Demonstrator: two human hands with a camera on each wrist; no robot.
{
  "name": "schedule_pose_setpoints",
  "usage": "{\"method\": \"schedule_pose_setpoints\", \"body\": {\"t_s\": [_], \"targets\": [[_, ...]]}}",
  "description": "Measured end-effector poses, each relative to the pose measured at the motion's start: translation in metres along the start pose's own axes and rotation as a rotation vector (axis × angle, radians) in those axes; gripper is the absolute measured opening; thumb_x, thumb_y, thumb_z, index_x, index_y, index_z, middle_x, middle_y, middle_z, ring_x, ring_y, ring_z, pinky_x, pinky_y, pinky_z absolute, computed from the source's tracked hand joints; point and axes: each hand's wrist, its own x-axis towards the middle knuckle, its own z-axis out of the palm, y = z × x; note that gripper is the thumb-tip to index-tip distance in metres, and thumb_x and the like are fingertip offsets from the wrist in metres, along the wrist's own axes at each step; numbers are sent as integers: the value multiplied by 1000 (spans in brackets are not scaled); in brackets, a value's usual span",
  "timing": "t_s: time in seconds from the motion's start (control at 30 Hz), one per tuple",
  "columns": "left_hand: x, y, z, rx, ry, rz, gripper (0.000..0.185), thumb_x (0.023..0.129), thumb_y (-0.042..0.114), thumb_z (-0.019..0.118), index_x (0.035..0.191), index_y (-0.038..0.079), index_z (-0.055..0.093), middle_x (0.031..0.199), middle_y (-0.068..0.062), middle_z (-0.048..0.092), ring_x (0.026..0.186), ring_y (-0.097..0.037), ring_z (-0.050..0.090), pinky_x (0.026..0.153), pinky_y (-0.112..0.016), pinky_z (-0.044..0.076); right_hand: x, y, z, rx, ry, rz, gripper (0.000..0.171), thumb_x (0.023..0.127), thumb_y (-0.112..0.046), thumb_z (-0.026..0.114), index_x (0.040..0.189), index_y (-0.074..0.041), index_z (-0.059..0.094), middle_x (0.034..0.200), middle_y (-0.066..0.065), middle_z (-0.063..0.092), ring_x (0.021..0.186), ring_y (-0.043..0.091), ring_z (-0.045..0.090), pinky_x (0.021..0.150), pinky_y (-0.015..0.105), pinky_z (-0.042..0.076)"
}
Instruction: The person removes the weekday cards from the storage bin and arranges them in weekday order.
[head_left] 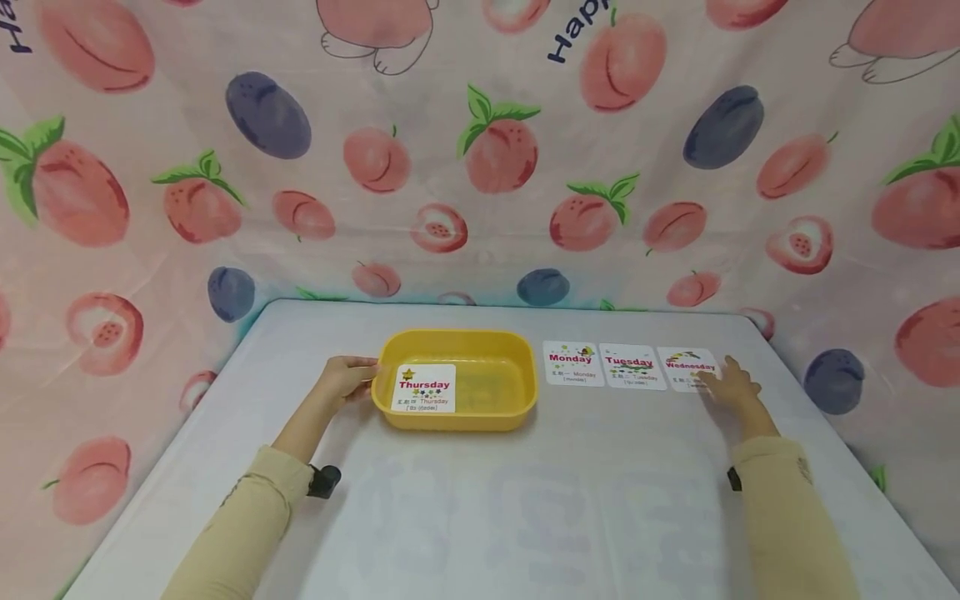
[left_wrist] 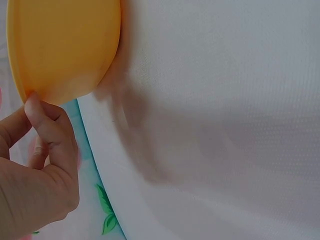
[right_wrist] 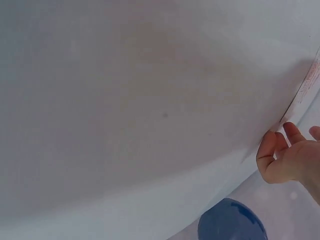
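On the white table (head_left: 480,517), the left hand (head_left: 347,377) grips the yellow tub's (head_left: 457,415) left rim, arm outstretched. The right hand (head_left: 731,385), fingers seemingly relaxed, rests on the Wednesday card (head_left: 686,367).

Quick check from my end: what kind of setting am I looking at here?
Probably a home-made tabletop recording booth used for a learning activity: a white table walled in by a peach-print cloth backdrop, a yellow tub holding a Thursday card, and weekday cards laid in a row.
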Motion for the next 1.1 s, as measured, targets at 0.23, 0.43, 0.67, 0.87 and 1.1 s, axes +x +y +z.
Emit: {"method": "schedule_pose_setpoints", "body": {"t_s": [0.23, 0.43, 0.67, 0.87, 1.1], "targets": [[-3, 1, 0, -5, -13, 13, 39, 94, 13, 57, 128, -5, 52, 82, -1, 59, 58, -3, 53, 58, -17, 51, -8, 5, 3, 73, 83, -50, 62, 96, -21, 36, 138, 19, 14, 135, 46, 16, 125, 64, 18, 104, 67, 19], [-3, 2, 0, -8, -15, 18, 38, 93, 12, 58, 127, -6, 52, 78, 0, 58, 57, -3, 52, 57, -16, 50, -17, -12, 9, 152, 265, -139, 47, 95, -11, 41, 132, 16, 32, 129, 45, 32, 119, 58, 34, 100, 63, 29], [-3, 3, 1, 4, 1, 3, 38, 93, 13, 58, 127, -4, 52, 86, -3, 58, 59, -4, 53, 59, -17, 51, -23, -47, 15, 256, 408, -227, 36, 95, -8, 41, 125, 10, 49, 119, 34, 51, 103, 46, 54, 77, 40, 43], [-1, 2, 1, 10, 1, 3, 40, 94, 16, 58, 128, -3, 52, 88, -4, 58, 60, -5, 53, 60, -17, 52, -34, -79, 23, 372, 441, -219, 31, 96, -8, 42, 120, 7, 56, 117, 27, 57, 87, 12, 59, 67, 8, 36], [-3, 0, 0, 16, 4, 14, 40, 94, 15, 58, 128, -4, 52, 86, -3, 59, 59, -5, 52, 59, -17, 51, -54, -112, 38, 483, 372, -270, 28, 96, -8, 46, 118, 6, 58, 114, 25, 59, 70, -8, 47, 59, 4, 39]]}}
